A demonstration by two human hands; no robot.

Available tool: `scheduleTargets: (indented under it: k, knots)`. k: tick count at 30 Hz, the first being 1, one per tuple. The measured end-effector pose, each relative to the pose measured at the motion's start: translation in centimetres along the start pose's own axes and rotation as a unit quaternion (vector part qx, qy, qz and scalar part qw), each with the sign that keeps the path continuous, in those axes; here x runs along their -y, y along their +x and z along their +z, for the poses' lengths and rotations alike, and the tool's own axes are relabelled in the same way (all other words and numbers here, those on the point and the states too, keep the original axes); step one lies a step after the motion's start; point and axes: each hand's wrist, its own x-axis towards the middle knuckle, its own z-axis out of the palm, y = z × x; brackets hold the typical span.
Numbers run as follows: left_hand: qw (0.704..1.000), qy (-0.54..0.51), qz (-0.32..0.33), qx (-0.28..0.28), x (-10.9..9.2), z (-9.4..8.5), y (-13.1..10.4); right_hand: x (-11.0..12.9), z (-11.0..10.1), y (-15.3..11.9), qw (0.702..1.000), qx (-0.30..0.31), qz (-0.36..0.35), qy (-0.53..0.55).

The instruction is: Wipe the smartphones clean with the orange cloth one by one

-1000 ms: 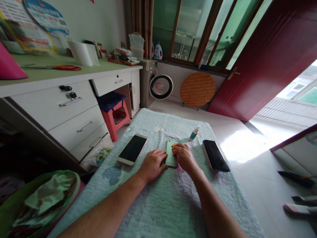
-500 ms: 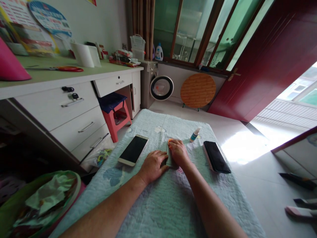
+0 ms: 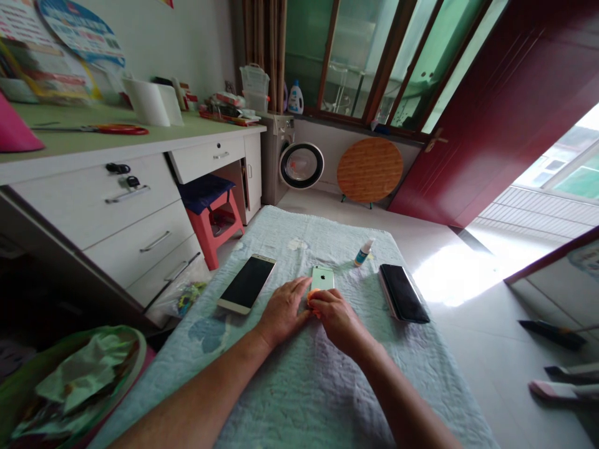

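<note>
A smartphone (image 3: 322, 278) lies back side up on the quilted cloth, a dark apple logo on its pale back. My left hand (image 3: 282, 310) grips it at the left edge and lower corner, fingers fairly straight. Bunched in the closed fingers of my right hand (image 3: 333, 312) is an orange cloth (image 3: 314, 299), pressed on the lower part of the phone's back. That lower end is hidden by the hands. A small spray bottle (image 3: 364, 252) stands beyond my right hand.
Left of my hands lies a gold-framed phone (image 3: 248, 284), screen up. A black phone (image 3: 403, 293) lies to the right. A light blue quilted cover (image 3: 290, 380) spreads underneath. At lower left stands a waste bin (image 3: 143, 349); a red stool (image 3: 213, 224) is by the white desk (image 3: 93, 218).
My right hand has drawn the orange cloth from the phone's far end down to its near end, uncovering the logo. My left hand stays at the left edge. The view has shifted slightly.
</note>
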Motion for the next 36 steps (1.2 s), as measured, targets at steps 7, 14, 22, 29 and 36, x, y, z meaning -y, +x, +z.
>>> scheduleTargets:
  k: [7,14,22,29,36]
  knots:
    - [0.998,0.028,0.011,0.063,-0.6,-0.7,0.2,-0.4,-0.4,-1.2,1.0,-0.028,0.012,-0.002]
    - [0.998,0.03,0.007,0.062,-0.8,-0.7,0.2,-2.4,-0.2,-0.7,0.996,-0.072,0.046,-0.032]
    - [0.998,0.031,0.011,0.056,-0.5,-0.5,0.2,-4.0,0.6,0.2,0.988,-0.134,0.069,-0.04]
    - [0.998,0.038,0.015,0.054,-0.3,-0.4,0.1,-5.0,-0.5,-1.0,0.958,-0.232,0.152,0.069]
    - [0.998,0.036,0.017,0.038,0.0,-0.2,0.0,-5.2,-0.8,-1.8,0.918,-0.269,0.257,0.137]
